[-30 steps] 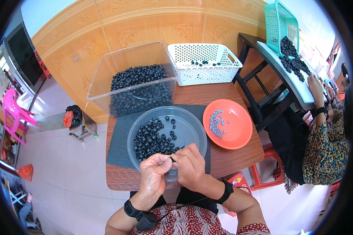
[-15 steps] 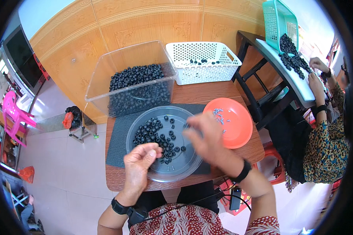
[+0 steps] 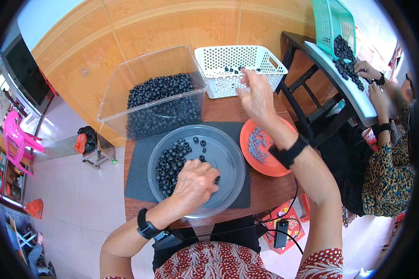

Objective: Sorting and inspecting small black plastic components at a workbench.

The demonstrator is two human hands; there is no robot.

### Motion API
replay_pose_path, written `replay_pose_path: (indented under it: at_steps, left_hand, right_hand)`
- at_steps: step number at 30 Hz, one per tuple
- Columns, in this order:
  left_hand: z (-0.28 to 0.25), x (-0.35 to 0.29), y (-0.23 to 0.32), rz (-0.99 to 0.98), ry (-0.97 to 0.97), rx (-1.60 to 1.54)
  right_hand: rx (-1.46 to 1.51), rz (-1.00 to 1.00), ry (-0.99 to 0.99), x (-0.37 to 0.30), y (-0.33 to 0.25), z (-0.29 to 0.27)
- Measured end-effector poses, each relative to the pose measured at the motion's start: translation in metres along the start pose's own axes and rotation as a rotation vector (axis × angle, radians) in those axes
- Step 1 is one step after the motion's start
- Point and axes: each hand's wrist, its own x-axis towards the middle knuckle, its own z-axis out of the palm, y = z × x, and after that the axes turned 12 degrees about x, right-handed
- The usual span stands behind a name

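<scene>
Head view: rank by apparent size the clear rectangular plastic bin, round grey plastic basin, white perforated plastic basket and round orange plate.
1. Clear bin and grey basin: look alike, so left unranked
2. White basket
3. Orange plate, partly covered but clearly smallest

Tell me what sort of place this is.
Perhaps a home used for piecework: a pink plastic chair, a clear plastic bin of black ring-shaped parts, and a co-worker's hand beside more.
</scene>
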Motion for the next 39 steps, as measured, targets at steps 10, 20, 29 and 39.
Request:
replay_pose_path:
  at_steps: [10,20,29,39]
  left_hand:
    - [0.022,0.022,0.002,0.238,-0.198,0.249]
    - [-0.017,-0.025,0.001,-0.588,-0.159,-1.131]
    - [-0.024,-0.042,0.016,-0.640,0.058,-1.289]
    - [-0.021,-0.040,0.019,-0.778,0.156,-1.443]
  right_hand:
    - [0.310,0.199,-0.111,-0.082,-0.055,-0.038]
    - [0.581,0.297,-0.290,-0.134,-0.096,-0.049]
    - [0.542,-0.073,-0.298,-0.136,-0.134,-0.029]
    - [0.302,-0.255,-0.102,-0.129,-0.141,-0.008]
